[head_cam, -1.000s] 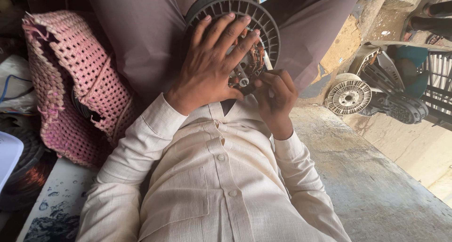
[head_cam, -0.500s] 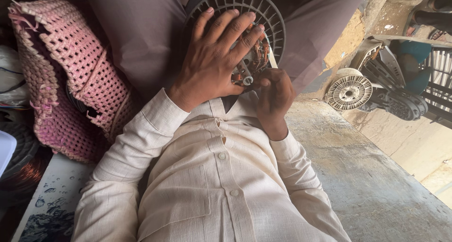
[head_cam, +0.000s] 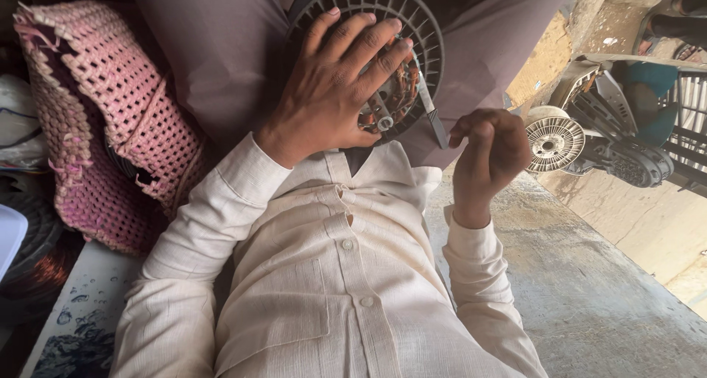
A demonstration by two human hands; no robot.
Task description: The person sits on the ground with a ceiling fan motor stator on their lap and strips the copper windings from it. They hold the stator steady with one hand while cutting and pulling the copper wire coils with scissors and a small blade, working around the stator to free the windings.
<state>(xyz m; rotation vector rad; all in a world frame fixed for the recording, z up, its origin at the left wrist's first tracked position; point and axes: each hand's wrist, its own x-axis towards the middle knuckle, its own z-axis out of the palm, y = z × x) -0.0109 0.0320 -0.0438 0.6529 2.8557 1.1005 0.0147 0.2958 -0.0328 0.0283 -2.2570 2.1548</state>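
My left hand (head_cam: pixel 335 91) lies spread over a round black slotted motor housing (head_cam: pixel 412 25) that rests on my lap. Copper windings (head_cam: pixel 401 83) and a small metal shaft end show under its fingers. A thin pale strip tool (head_cam: pixel 433 117) with a dark tip leans against the housing's right edge. My right hand (head_cam: pixel 490 153) hovers just right of that tip with its fingers curled in. I see nothing held in it, and it does not touch the housing.
A pink woven bag (head_cam: pixel 103 120) lies at my left. A second motor with a white ribbed disc (head_cam: pixel 554 142) and dark parts (head_cam: pixel 633 164) sits at the right on the concrete floor (head_cam: pixel 589 290). A coil of copper wire (head_cam: pixel 33 267) is at the lower left.
My right hand has pulled away from the housing to the right and curled shut, leaving the strip tool against the rim. The left hand stays spread on the housing.
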